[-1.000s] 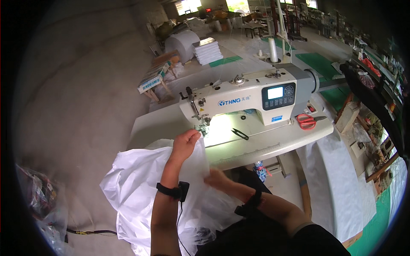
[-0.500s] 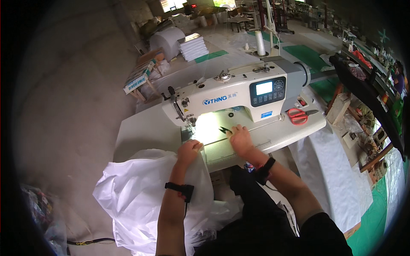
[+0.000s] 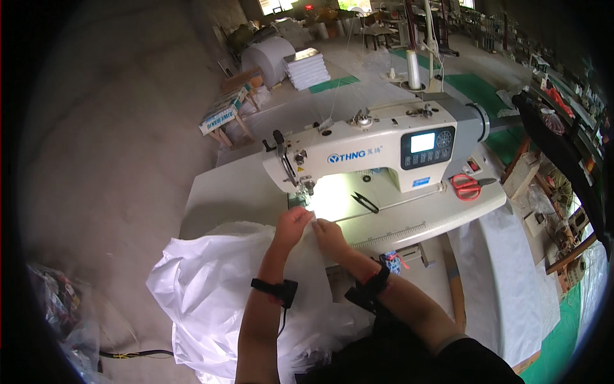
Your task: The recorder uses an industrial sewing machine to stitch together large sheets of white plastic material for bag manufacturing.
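A white sewing machine (image 3: pixel 377 150) with a lit screen stands on a pale table, its lamp glowing under the arm. Just in front of the needle area, my left hand (image 3: pixel 293 227) pinches the edge of a large white sheet of thin fabric (image 3: pixel 211 288). My right hand (image 3: pixel 330 238) is closed on the same edge, close beside the left. The sheet hangs in folds over the table's front and down to my lap. Black thread snips (image 3: pixel 365 202) lie on the machine bed, apart from both hands. The exact grip at the fingertips is small and partly hidden.
Red-handled scissors (image 3: pixel 470 186) rest at the table's right end. A thread cone (image 3: pixel 413 70) stands behind the machine. Beyond are a white roll (image 3: pixel 268 61) and a stack of white sheets (image 3: pixel 306 68). More white material (image 3: pixel 502 281) hangs on the right.
My right hand has let go of the thread snips, leaving them on the machine bed, and moved left to the fabric edge beside my left hand. The view has shifted slightly.
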### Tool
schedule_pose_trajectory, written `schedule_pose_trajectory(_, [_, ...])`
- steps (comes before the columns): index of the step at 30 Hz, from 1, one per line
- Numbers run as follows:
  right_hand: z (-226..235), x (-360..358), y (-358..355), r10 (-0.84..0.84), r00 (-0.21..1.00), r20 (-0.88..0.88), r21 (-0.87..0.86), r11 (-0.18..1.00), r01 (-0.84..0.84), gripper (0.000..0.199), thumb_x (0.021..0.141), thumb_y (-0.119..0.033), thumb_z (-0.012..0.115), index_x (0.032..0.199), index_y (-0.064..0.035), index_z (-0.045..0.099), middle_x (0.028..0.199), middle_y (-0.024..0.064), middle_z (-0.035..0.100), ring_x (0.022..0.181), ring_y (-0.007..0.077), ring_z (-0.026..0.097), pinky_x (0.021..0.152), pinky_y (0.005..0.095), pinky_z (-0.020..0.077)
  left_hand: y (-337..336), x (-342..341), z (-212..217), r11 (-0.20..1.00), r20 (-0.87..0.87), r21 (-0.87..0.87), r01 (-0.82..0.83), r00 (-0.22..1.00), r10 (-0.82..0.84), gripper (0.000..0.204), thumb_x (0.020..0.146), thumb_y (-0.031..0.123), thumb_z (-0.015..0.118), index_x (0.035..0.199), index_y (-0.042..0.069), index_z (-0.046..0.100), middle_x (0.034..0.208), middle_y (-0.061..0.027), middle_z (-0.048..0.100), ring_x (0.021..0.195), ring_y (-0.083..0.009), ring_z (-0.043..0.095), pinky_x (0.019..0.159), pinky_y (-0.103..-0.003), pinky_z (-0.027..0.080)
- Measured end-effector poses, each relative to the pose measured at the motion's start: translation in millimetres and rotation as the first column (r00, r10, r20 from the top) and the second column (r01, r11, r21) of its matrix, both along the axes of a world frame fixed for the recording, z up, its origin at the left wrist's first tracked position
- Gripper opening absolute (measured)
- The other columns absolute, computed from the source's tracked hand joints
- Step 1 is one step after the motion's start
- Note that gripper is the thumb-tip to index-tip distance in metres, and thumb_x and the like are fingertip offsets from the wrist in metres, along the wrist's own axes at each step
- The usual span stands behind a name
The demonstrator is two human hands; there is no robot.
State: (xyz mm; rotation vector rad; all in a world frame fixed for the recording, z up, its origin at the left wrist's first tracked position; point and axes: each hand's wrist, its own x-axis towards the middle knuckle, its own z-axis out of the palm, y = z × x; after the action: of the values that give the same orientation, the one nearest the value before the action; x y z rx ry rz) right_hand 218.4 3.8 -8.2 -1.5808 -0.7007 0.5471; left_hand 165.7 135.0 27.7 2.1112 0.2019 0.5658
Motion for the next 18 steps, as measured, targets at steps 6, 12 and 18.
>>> schedule_pose_trajectory(6, [11.8,-11.1,5.0,0.054,0.803,0.593,-0.366,0.907,0.209,0.039,0.083,-0.005,0.043,0.12,0.0068,0.048,0.084,0.0208,0.064,0.076,0.035,0.065,0.068,0.0434,0.051,13.1,3.8,-6.9,0.954,-0.193,0.266,-0.138,0.962,0.193,0.034,0.083,0.033,0.065,0.072,0.002,0.057,0.061,-0.0107,0.054,0.057,-0.0177,0.05,0.057,-0.032,0.043])
schedule_pose_trajectory(12, [23.6,-15.6,5.4,0.172,0.681,0.711,-0.444,0.861,0.246,0.043,0.082,-0.006,0.046,0.122,0.008,0.046,0.088,0.0186,0.064,0.074,0.0289,0.066,0.062,0.0387,0.0523,27.8,19.1,-18.7,0.937,-0.242,0.331,-0.108,0.95,0.195,0.032,0.085,0.034,0.058,0.079,0.003,0.059,0.081,-0.0161,0.063,0.076,-0.0366,0.06,0.068,-0.045,0.047])
schedule_pose_trajectory(18, [16.7,-39.2,3.0,0.17,0.68,0.714,-0.49,0.815,0.311,0.034,0.081,-0.007,0.05,0.112,0.0052,0.051,0.082,0.0167,0.065,0.071,0.0243,0.067,0.058,0.0358,0.0526,25.4,25.0,-36.8,0.752,-0.236,0.651,-0.102,0.915,0.329,0.029,0.085,0.035,0.058,0.087,0.006,0.06,0.091,-0.0135,0.06,0.083,-0.0346,0.06,0.071,-0.047,0.047])
